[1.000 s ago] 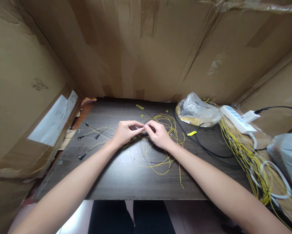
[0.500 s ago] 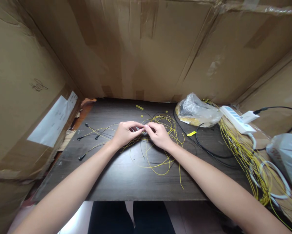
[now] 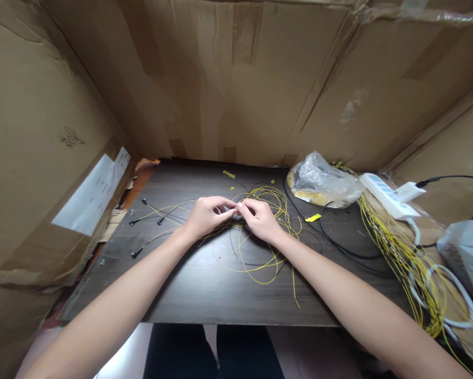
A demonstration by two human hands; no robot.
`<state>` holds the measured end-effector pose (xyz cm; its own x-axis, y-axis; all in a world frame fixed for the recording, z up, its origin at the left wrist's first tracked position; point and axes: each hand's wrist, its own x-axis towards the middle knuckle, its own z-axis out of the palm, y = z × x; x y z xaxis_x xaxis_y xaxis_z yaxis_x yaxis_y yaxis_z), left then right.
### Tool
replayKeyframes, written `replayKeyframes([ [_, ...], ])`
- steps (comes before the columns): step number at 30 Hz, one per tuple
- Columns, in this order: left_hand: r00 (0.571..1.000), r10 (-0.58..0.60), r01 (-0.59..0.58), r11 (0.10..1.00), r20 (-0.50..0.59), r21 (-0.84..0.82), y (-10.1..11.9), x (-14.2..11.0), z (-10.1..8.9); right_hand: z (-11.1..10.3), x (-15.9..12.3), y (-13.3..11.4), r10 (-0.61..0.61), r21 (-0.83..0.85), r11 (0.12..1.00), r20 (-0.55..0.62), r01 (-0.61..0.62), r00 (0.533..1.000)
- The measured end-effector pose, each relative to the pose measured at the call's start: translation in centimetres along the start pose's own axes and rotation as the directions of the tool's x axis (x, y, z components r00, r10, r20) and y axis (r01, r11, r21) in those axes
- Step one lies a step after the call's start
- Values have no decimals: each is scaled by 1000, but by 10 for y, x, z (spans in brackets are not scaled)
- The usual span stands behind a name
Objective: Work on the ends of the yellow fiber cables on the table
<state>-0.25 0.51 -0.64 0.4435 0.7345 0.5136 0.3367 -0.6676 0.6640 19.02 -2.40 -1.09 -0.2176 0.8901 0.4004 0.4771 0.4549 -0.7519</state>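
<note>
My left hand (image 3: 208, 215) is closed, thumb and forefinger pinched at the middle of the table. Fingertips touching it, my right hand (image 3: 261, 220) is pinched as well. Thin yellow and black wires run to the fingers, and the hands appear to hold thin wire between them; the exact pinch spot is hidden. Loose loops of yellow wire (image 3: 278, 267) spread around and beyond my right hand. Left of my left hand, several wires end in black connectors (image 3: 135, 254) lying on the dark tabletop (image 3: 177, 302).
Small yellow pieces (image 3: 229, 174) lie at the back. A yellow tag (image 3: 313, 217) sits beside black cables (image 3: 351, 251). To the right are a clear plastic bag (image 3: 325, 181), a white power strip (image 3: 386, 196), a yellow wire bundle (image 3: 398, 258) and a white bag (image 3: 467, 252). Cardboard walls (image 3: 205, 79) surround the table.
The view has shifted slightly, so everything sits a little further right. Both hands keep the same pinch, with hardly any visible movement.
</note>
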Motion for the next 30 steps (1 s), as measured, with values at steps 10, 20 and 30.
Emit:
replayKeyframes([
  [10, 1000, 1, -1, 1000, 15, 19, 0, 0, 0, 1, 0, 0, -23, -10, 1000, -27, 23, 999],
  [20, 997, -75, 75, 997, 19, -3, 5, 1, 1, 1, 0, -1, -12, -38, 999, -45, 11, 999],
  [30, 1000, -15, 14, 1000, 24, 25, 2, 0, 1, 0, 0, 0, 25, -56, 998, -17, -26, 1000],
])
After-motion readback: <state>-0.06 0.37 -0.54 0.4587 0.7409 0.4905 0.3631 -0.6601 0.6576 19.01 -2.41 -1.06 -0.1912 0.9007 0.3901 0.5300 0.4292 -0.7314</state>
